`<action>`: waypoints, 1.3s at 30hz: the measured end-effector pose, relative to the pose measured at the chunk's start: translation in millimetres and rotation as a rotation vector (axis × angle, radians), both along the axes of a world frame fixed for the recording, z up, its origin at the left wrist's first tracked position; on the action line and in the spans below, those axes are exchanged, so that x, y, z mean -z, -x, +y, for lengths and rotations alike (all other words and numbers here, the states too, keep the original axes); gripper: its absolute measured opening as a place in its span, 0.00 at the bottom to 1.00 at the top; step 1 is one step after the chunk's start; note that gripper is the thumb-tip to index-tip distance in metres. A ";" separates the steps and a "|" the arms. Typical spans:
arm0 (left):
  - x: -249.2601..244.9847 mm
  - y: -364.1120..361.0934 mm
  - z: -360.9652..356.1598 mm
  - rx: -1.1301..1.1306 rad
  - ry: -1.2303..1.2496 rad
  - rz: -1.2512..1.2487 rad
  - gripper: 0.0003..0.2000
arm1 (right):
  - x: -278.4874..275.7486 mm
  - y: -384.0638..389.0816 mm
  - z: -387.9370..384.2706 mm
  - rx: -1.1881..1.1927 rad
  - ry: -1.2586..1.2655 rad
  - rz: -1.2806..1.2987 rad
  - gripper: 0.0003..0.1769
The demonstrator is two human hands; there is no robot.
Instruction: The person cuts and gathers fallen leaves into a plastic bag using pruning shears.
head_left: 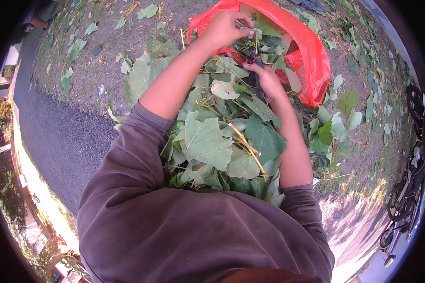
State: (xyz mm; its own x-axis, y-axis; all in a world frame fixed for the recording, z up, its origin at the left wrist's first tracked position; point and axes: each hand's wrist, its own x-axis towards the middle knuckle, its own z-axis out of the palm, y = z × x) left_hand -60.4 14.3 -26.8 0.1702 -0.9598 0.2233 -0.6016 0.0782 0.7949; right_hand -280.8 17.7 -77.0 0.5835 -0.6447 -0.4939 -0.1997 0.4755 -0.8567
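Note:
My left hand [224, 30] is closed at the mouth of a red plastic bag [311, 61], its fingertips pinching a green leaf. Just below it, my right hand [267, 81] grips dark-handled pruning shears [255, 60] that have a red part near the pivot. The blades point up among leaves beside the bag's opening. Under both forearms lies a big heap of broad leaves [205, 141] with cut stems [244, 141] sticking out of it. Leaves partly hide the shears' handles.
Loose leaves [73, 49] lie scattered over the bare soil [111, 40]. Dark asphalt [66, 127] runs along the left. A leafy clump [335, 125] sits right of my right forearm, and bicycles or motorbikes [403, 203] stand at the far right edge.

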 end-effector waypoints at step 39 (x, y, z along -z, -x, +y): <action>28.9 -15.8 -15.5 0.109 -0.298 0.282 0.12 | -12.5 -12.2 9.5 0.113 0.164 0.174 0.22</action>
State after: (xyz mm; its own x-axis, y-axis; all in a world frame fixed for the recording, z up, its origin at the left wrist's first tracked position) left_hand -44.6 -1.2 -55.7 0.0788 -0.9911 -0.1077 -0.3587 -0.1290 0.9245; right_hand -268.6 27.2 -64.5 0.4188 -0.7804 -0.4644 -0.3046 0.3610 -0.8814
